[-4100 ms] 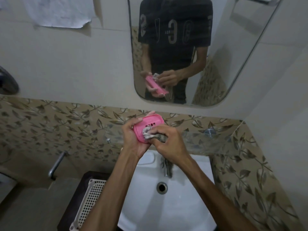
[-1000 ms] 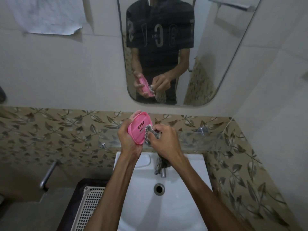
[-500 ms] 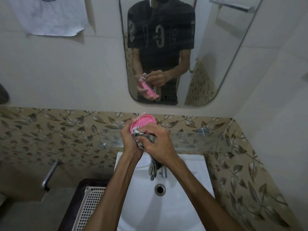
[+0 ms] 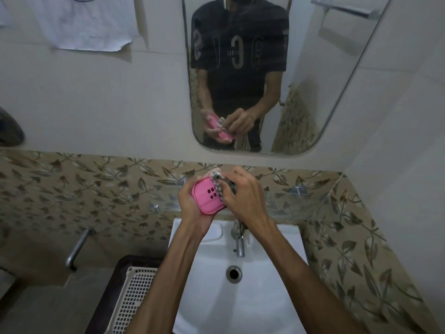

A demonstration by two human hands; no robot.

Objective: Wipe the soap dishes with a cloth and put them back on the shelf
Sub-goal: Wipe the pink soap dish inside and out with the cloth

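A: Item one?
B: Pink soap dish [image 4: 207, 198], slotted base facing the camera, cradled in the left hand [image 4: 192, 210] with fingers curled round its far edge, above the white sink [image 4: 260, 297].
A: Item two?
B: Grey cloth [image 4: 220, 186], bunched in the right hand [image 4: 243, 196], pressed on the dish's right end.
A: Shelf?
B: Glass shelf [image 4: 301, 203], behind the hands.
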